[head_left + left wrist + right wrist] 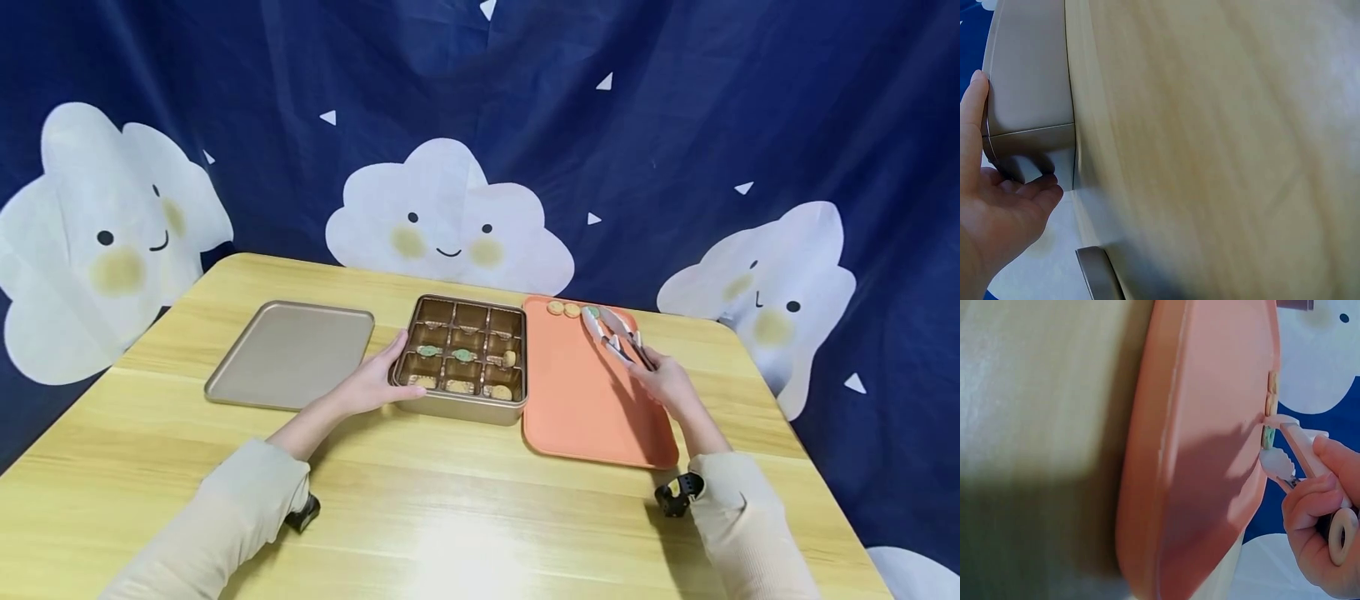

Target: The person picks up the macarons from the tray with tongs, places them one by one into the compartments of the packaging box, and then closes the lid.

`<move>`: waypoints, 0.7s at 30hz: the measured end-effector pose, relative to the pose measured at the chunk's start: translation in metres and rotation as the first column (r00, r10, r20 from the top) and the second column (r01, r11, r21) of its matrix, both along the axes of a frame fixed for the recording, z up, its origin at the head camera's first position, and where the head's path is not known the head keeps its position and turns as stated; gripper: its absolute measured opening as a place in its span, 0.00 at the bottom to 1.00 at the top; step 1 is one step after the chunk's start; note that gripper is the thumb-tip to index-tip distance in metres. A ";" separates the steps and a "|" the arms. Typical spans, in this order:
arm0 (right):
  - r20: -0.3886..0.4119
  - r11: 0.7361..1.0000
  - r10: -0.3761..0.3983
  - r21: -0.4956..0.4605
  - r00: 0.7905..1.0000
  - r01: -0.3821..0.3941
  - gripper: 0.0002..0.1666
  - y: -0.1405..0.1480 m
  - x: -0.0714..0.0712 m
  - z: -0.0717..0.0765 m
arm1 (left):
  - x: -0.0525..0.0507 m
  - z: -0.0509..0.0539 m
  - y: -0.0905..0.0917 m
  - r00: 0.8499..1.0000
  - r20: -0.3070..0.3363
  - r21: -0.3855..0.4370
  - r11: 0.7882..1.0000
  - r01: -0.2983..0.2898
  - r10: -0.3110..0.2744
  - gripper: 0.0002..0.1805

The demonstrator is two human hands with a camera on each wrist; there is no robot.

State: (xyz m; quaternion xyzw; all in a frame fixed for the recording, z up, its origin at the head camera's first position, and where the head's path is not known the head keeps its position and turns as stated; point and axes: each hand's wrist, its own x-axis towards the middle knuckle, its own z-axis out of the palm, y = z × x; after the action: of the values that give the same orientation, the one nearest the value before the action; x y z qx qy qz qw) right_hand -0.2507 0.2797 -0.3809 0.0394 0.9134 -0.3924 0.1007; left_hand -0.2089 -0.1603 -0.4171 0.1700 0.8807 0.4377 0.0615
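My left hand (378, 379) grips the near left corner of a square bronze tin box (457, 407), thumb along its front rim. A brown divided insert (471, 317) fills the box. Beige cookies (460, 387) lie in its nearest row; the row behind has green cookies (463, 355) and a beige one (509, 358) at right. My right hand (667, 383) holds tongs (590, 325) with pale scalloped tips. Those tips stand on either side of a green cookie (1268, 437) at the far edge of an orange tray (585, 400); whether they touch it I cannot tell.
Two beige cookies (564, 309) lie on the tray, left of the tongs. A flat bronze lid (292, 354) rests on the wooden table (420, 500) left of the box. Behind the table hangs a dark blue cloth (450, 75) with clouds. The tray sits against the box's right side.
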 end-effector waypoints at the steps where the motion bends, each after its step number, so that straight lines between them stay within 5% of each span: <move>1: -0.002 1.000 0.004 0.001 1.000 -0.004 0.39 0.000 0.000 -0.001 | 0.000 0.000 0.000 1.000 0.000 0.000 1.000 0.001 -0.001 0.58; 21: -0.136 0.981 0.140 0.156 0.981 -0.118 0.39 0.014 0.045 -0.001 | 0.001 0.001 0.001 1.000 -0.004 -0.011 1.000 0.001 -0.001 0.57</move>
State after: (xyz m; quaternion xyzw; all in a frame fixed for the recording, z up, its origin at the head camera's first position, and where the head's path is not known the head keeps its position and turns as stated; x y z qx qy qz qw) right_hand -0.2061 0.2934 -0.3815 -0.0418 0.9455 -0.3182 0.0554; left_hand -0.2080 -0.1594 -0.4160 0.1710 0.8832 0.4324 0.0607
